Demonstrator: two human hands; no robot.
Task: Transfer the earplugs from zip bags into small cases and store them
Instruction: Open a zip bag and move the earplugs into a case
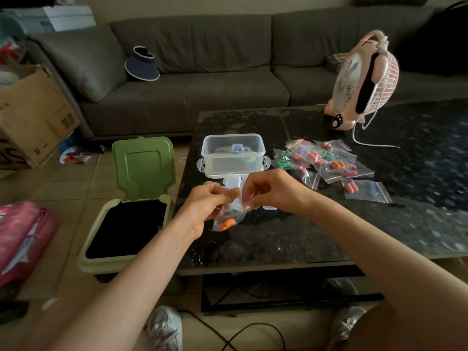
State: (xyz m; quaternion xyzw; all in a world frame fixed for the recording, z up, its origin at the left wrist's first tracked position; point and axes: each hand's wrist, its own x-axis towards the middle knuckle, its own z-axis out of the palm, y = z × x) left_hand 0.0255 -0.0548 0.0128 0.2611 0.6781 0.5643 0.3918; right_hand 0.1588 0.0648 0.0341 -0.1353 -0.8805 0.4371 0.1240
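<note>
While both hands work just above the near part of the tabletop (291,236), we judge this to be the opening step for one bag. Our left hand (207,201) pinches one side of the mouth of a small zip bag (233,214), and our right hand (271,191) pinches the other side, fingers curled on the plastic. The bag hangs between them with the orange earplugs (225,224) sunk in its bottom corner. We cannot tell whether the seal has parted, because our fingers hide it.

Just behind our hands sits a clear small case (232,179). Beyond it is the clear storage box (235,165), lid off, with a blue-tinted case (237,148) inside. To the right lies a heap of filled bags (326,160), so most of the job seems to lie ahead.

Next we need to pull the two lips apart and tip or pick the earplugs out into a case. The foam is light and may cling to the plastic or bounce away. The open green bin (106,211) beside the tabletop looks a likely place for the empty bag.
</note>
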